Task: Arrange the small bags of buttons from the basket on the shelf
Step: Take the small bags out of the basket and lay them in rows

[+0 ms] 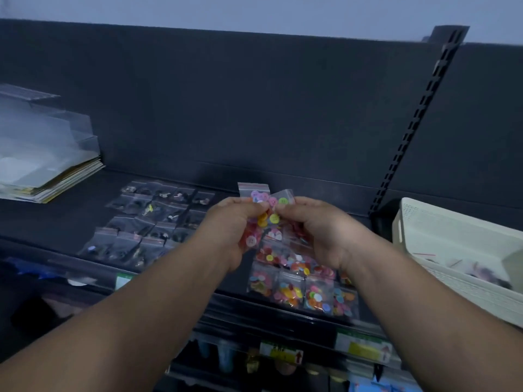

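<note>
**Mid-sort: you've got a fistful of bright bags to deal out**

You're at the flat black shelf (70,219), with the cream perforated plastic basket (452,239) at its right end. It looks like a few bags are left in it.

- **Already laid out:** a grid of clear bags of dark buttons (152,219) lies left of centre. A block of clear bags of bright buttons (300,290) sits at the front edge.
- **In your hands:** your left hand (229,233) and right hand (319,230) both pinch one bunch of small clear zip bags of coloured buttons (266,210) above that block.
- **Next:** I'd peel off a single bag and lay it flat behind the bright rows, edges lined up.
</note>
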{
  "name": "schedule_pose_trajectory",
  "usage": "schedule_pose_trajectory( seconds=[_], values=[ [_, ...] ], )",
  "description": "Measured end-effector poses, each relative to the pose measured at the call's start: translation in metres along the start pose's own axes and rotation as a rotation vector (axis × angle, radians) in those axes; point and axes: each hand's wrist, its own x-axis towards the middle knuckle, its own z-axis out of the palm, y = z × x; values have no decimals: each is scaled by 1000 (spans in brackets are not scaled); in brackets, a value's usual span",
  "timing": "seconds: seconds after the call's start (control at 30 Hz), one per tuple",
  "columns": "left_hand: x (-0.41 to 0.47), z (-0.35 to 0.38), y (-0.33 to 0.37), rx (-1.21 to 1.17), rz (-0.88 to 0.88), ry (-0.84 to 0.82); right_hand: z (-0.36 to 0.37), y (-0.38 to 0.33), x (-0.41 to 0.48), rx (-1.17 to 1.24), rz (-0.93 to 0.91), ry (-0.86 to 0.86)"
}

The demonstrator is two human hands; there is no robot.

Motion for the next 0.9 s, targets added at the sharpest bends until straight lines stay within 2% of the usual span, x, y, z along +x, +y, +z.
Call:
schedule_pose_trajectory(
  seconds=[0.13,0.3,0.37,0.47,0.67,0.9],
  values=[
    [12,10,2,33,-24,-73,-18,-10,5,97,-7,37],
    [34,20,6,88,-91,-59,-63,-20,19,14,-8,167],
    [47,19,5,115,-105,-39,-80,-17,24,50,20,186],
    [62,15,-4,143,-122,-3,-98,-6,29,106,101,161],
    [81,13,-13,177,-193,-47,-118,18,18,126,238,123],
    [99,27,-8,247,-235,-136,-134,28,2,54,204,302]
  ],
)
